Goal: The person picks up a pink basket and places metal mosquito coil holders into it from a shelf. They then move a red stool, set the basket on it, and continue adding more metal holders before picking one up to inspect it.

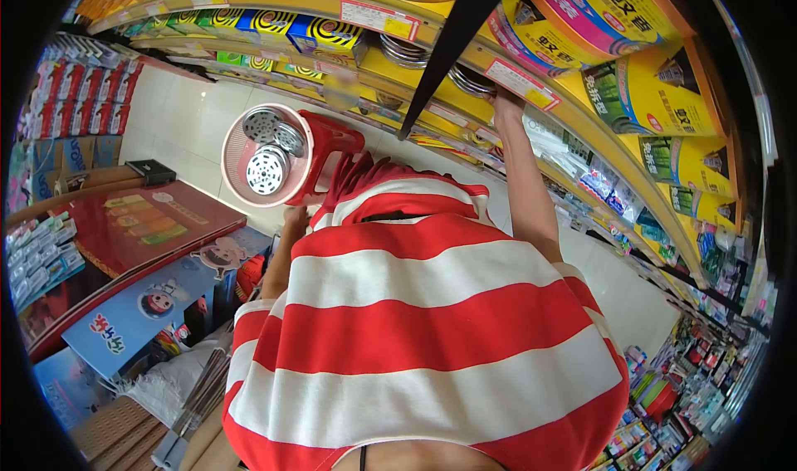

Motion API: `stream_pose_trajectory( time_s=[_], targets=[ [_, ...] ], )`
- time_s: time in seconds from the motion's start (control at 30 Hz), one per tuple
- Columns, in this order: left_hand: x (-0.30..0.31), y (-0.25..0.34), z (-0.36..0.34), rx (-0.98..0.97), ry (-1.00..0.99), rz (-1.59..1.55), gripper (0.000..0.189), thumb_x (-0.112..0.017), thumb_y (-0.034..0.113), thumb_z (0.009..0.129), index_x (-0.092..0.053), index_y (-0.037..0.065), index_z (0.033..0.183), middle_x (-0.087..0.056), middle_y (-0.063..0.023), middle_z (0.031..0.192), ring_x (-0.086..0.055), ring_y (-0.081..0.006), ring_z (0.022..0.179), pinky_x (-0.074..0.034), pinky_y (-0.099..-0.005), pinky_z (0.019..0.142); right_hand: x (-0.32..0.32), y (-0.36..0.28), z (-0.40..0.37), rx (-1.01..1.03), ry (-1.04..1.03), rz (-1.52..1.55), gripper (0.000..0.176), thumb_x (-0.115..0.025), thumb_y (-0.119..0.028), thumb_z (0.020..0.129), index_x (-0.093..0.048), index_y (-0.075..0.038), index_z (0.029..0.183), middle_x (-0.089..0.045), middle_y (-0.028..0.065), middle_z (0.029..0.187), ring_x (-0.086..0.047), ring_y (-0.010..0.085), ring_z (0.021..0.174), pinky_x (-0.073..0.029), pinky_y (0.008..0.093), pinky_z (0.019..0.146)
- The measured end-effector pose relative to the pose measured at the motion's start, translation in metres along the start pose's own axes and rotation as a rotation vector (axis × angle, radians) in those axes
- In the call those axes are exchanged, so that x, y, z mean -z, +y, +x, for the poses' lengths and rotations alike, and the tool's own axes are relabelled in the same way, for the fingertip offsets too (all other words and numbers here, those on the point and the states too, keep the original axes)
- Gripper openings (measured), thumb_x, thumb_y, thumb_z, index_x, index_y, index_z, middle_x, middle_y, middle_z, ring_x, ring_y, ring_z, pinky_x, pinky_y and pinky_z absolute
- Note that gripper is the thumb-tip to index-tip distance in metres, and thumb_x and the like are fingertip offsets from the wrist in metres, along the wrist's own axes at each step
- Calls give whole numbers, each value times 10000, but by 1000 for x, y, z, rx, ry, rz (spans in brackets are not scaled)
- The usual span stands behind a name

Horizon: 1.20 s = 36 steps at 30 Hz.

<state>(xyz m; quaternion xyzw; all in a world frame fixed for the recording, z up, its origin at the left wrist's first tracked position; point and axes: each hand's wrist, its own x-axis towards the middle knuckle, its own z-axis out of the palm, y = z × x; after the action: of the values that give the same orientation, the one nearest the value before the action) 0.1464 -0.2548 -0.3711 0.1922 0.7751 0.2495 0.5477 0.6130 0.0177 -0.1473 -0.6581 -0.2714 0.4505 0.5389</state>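
Observation:
My left hand (292, 216) holds a round pink basket (241, 180) from below, raised in front of my red-and-white striped shirt. Three round perforated metal discs (267, 170) lie in the basket, and a red plastic piece (336, 143) sits against its right side. My right hand (506, 102) reaches up to the yellow shelf (581, 122), right next to stacks of the same metal discs (469, 81). Its fingers are hidden behind the shelf edge and a price label (521, 83), so what they hold cannot be seen.
Yellow and blue boxes (647, 89) fill the curved shelves above and to the right. A black diagonal bar (457, 39) crosses the shelf front. A red counter (141, 222) with a black device (149, 170) stands left. Small packaged goods (681, 388) crowd the lower right. White tiled floor (183, 122) lies ahead.

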Motion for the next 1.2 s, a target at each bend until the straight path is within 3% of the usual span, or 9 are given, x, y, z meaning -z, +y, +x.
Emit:
stream_pose_trajectory(
  time_s=[0.2, 0.43, 0.53, 0.67, 0.77, 0.87, 0.9, 1.07, 1.2],
  targets=[
    [3, -85, -56, 321, 80, -203, 224, -598, 152, 768, -545, -1, 923, -576, -84, 739, -573, -202, 615, -473, -318, 529, -5, 6, 3, 3, -29, 25, 136, -508, -132, 884, -479, -49, 988, -556, 67, 817, -578, 168, 670, -535, 302, 535],
    [-38, -102, -23, 248, 151, -369, 232, -589, 127, 754, -564, -28, 924, -588, -113, 745, -588, -242, 635, -490, -343, 554, 6, 10, 10, -118, -189, -277, 264, -531, -256, 889, -495, -16, 992, -557, 103, 726, -595, 181, 560, -544, 291, 527],
    [-18, 16, -72, 149, 128, -59, 268, -574, 107, 765, -559, -41, 988, -596, -142, 820, -592, -244, 698, -499, -350, 589, 8, 13, 14, -118, -176, -242, 264, -512, -234, 900, -507, -8, 1036, -578, 109, 762, -601, 180, 610, -542, 287, 597],
    [-5, 23, -3, -24, 295, -49, 266, -641, 215, 692, -617, -48, 721, -587, -122, 619, -581, -190, 600, -460, -334, 506, 7, 21, 18, -149, -128, -174, 249, -457, -151, 922, -502, 5, 1112, -592, 129, 861, -607, 181, 728, -530, 287, 701],
    [12, 61, 26, -155, 348, 178, 420, -600, 119, 649, -541, -49, 1029, -584, -253, 1000, -566, -340, 975, -439, -355, 842, 7, 16, 3, -134, -104, -136, 284, -457, -75, 911, -453, 9, 1182, -585, 147, 918, -603, 192, 781, -527, 303, 722],
    [19, 112, 42, -347, 459, 414, 442, -578, 105, 636, -526, -44, 1049, -600, -264, 880, -564, -417, 912, -442, -417, 833, 12, 11, -18, -32, -83, -121, 359, -504, -88, 891, -390, 16, 1216, -585, 143, 871, -602, 188, 727, -528, 302, 677],
    [22, 135, 40, -333, 372, 469, 469, -553, 45, 648, -467, -5, 1107, -559, -269, 990, -534, -441, 925, -427, -464, 834, 16, 11, -26, -2, -83, -132, 403, -524, -103, 884, -352, 24, 1226, -582, 140, 834, -600, 182, 699, -527, 294, 640],
    [24, 198, 47, -412, 237, 923, 718, -631, 73, 689, -324, 240, 1315, -205, -172, 1390, -326, -337, 1233, -407, -517, 883, 16, 11, -99, 60, 20, -268, 517, -533, -105, 879, -233, 54, 1269, -580, 155, 788, -597, 183, 650, -521, 284, 581],
    [15, 216, 65, -457, 166, 1227, 699, -638, 106, 721, -335, 287, 1324, -117, -99, 1457, -125, -279, 1350, -329, -551, 946, 20, 21, -142, 26, -15, -366, 524, -527, -92, 878, -220, 53, 1277, -582, 160, 787, -605, 195, 648, -525, 283, 570]
  ],
)
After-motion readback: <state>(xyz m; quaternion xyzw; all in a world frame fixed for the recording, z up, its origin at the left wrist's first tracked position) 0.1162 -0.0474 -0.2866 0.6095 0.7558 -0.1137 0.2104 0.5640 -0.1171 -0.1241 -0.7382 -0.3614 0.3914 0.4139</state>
